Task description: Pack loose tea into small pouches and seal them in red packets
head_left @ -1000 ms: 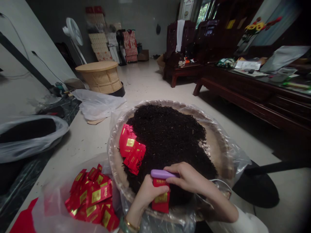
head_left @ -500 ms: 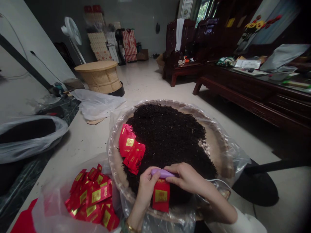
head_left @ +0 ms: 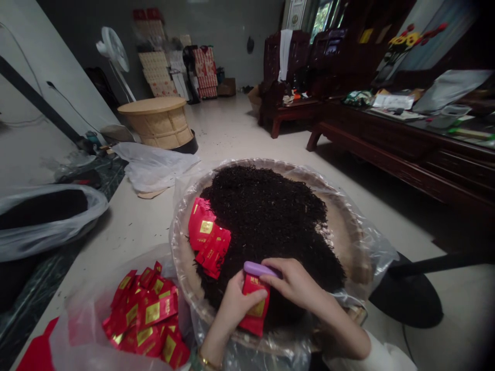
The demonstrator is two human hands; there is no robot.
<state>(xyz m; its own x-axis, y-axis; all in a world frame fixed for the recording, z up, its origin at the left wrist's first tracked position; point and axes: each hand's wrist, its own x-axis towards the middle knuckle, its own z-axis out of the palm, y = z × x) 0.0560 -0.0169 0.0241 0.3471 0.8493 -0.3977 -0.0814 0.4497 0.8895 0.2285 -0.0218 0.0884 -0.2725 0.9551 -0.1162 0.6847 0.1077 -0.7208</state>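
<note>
A rectangular red foil packet with a gold panel (head_left: 258,309) is pinched in a person's left hand (head_left: 234,301) above the near edge of a round, plastic-lined tan tray, while the right hand (head_left: 292,281) grips a slim purple handheld device (head_left: 255,268) at the packet's top. Work on this packet looks unfinished; whether it is filled cannot be told. A large heap of dark, leaf-like strands (head_left: 266,216) covers much of the tray (head_left: 351,232), suggesting plenty remains, with a few loose red packets (head_left: 201,221) along its left side. Just beside it, a translucent plastic bag (head_left: 83,330) holds a pile of red-and-gold packets (head_left: 145,317), apparently done; farther left, a plastic-lined container (head_left: 87,221) holds more dark material (head_left: 46,206).
</note>
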